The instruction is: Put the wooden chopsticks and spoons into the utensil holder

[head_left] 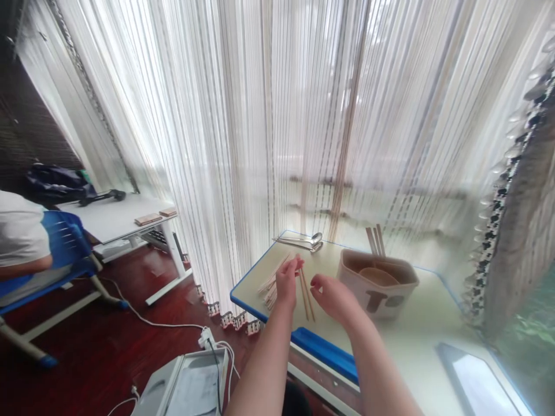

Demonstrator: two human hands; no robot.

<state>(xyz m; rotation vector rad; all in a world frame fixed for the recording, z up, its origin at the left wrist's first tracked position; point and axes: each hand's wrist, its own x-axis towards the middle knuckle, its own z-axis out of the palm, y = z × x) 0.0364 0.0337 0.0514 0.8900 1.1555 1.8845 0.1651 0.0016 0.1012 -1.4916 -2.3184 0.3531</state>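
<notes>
A pair of brown wooden chopsticks (307, 297) slants between my hands, over the light tabletop (332, 329). My left hand (288, 277) has its fingers pinched together at their upper ends. Just right of the chopsticks is my right hand (333, 293), fingers bent with a gap at the tips and nothing visible in them. Several thin pale sticks (271, 287) lie in a loose bundle left of my left hand, which partly covers them. Beyond the hands, metal spoons (316, 238) rest near the far edge.
A beige bin (384, 297) stands right of my right hand, with a round brown container (378, 276) and upright brown sticks (376, 240) in it. A flat, screen-like device (477, 375) lies at the near right. Sheer curtains (243, 144) hang behind. A person (21, 237) sits far left.
</notes>
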